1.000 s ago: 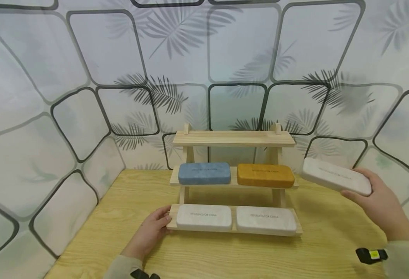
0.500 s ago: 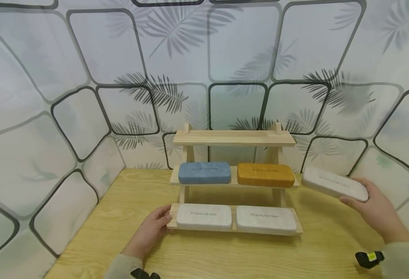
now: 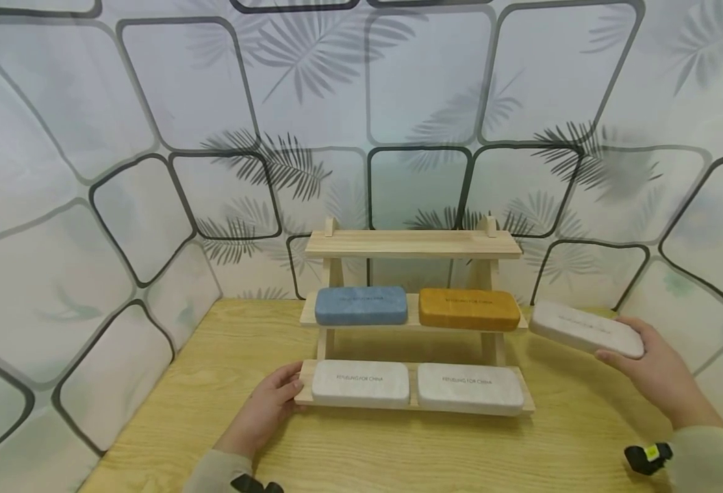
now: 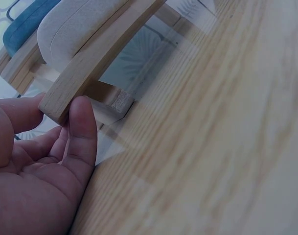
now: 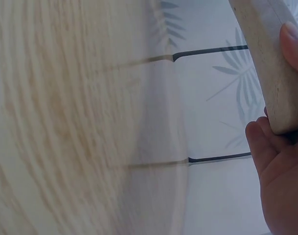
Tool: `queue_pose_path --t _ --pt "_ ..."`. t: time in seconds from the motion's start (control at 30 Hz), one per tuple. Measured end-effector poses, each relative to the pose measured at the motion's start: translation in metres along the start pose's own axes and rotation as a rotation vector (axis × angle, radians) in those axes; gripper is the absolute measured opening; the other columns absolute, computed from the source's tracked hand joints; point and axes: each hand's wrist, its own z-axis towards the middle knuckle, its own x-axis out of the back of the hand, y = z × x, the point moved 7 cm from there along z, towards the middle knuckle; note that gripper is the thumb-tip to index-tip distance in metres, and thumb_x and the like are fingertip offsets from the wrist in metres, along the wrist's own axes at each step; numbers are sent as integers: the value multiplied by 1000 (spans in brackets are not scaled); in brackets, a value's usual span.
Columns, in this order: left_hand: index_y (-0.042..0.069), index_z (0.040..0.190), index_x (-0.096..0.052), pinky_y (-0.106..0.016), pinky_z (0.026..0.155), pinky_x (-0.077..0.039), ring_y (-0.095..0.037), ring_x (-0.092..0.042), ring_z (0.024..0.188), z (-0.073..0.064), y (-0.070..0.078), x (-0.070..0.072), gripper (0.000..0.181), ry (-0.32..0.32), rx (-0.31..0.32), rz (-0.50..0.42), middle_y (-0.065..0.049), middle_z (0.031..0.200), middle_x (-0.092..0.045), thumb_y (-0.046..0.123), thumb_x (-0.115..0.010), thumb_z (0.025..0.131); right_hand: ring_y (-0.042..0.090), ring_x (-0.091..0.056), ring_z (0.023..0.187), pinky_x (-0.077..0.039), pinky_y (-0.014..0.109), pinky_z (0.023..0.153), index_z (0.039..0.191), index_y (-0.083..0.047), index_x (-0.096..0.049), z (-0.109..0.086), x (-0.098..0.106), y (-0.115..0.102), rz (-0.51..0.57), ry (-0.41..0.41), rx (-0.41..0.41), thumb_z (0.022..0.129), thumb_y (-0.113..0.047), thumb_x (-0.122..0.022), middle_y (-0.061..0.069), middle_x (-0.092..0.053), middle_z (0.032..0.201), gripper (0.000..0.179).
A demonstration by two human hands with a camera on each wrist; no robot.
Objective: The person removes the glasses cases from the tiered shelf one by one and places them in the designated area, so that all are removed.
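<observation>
My right hand (image 3: 663, 366) grips the right end of a white glasses case (image 3: 583, 330), held tilted beside the middle tier of a wooden three-step display rack (image 3: 413, 244). In the right wrist view, the thumb lies on one face of this case (image 5: 273, 63) and the fingers are behind its end. My left hand (image 3: 269, 404) pinches the left end of the rack's lowest shelf (image 4: 85, 73). Two white glasses cases, a left one (image 3: 361, 392) and a right one (image 3: 469, 397), lie on that shelf. Above them rest a blue case (image 3: 361, 311) and an orange case (image 3: 469, 317).
The rack stands on a light wood-grain table (image 3: 201, 356). A patterned cloth (image 3: 423, 82) with leaves and rounded squares encloses the table at the back and sides. The top shelf bears no case.
My right hand has lowered the white glasses case and drawn it slightly left, toward the rack. My left hand keeps its hold on the lowest shelf, and the other cases stay put.
</observation>
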Motion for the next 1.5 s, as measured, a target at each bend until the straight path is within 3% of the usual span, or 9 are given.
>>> queue_pose_path --t 0.3,0.5,0.77,1.0,1.13,1.33,1.5 --pt "-7 152 -35 -40 88 -54 -23 -59 112 0 1 -1 50 10 -3 7 -28 149 -42 12 -48 108 64 -35 122 -36 69 85 156 6 -19 8 -15 14 7 -32 31 95 -47 -70 46 -27 147 96" --pt "-8 152 -34 -40 88 -54 -24 -59 113 -1 3 -2 50 0 -8 2 -30 153 -36 11 -49 107 63 -37 121 -35 71 89 149 11 -26 16 -26 10 -16 -37 94 94 -43 -72 46 -33 142 90" --pt "-8 152 -34 -38 88 -54 -22 -59 111 0 2 -3 51 -9 -7 -11 -28 148 -42 12 -49 107 61 -44 115 -38 69 86 144 14 -33 27 -29 6 -60 0 117 92 -41 -75 45 -41 135 86" --pt "-9 152 -33 -39 88 -54 -23 -59 112 0 1 -1 52 -15 -4 -2 -30 151 -38 13 -49 108 47 -51 107 -41 55 80 138 11 -42 42 -27 4 -32 7 185 92 -35 -77 36 -49 127 73" --pt "-10 152 -32 -38 88 -54 -22 -59 111 0 3 0 53 -19 -6 -1 -30 150 -39 14 -49 107 50 -49 110 -40 58 84 137 12 -43 50 -29 1 -40 0 222 90 -33 -80 37 -48 128 75" --pt "-9 153 -31 -38 88 -54 -22 -60 110 0 3 -1 55 -37 -8 -12 -27 146 -44 16 -50 108 49 -51 108 -41 60 85 141 9 -42 56 -38 11 -70 -53 184 87 -40 -81 38 -50 129 82" --pt "-10 153 -29 -39 89 -54 -23 -58 114 1 3 -1 55 -58 -17 -6 -29 149 -39 15 -48 108 54 -47 110 -39 64 87 144 9 -40 60 -43 19 -117 -58 200 86 -41 -81 43 -45 129 87"
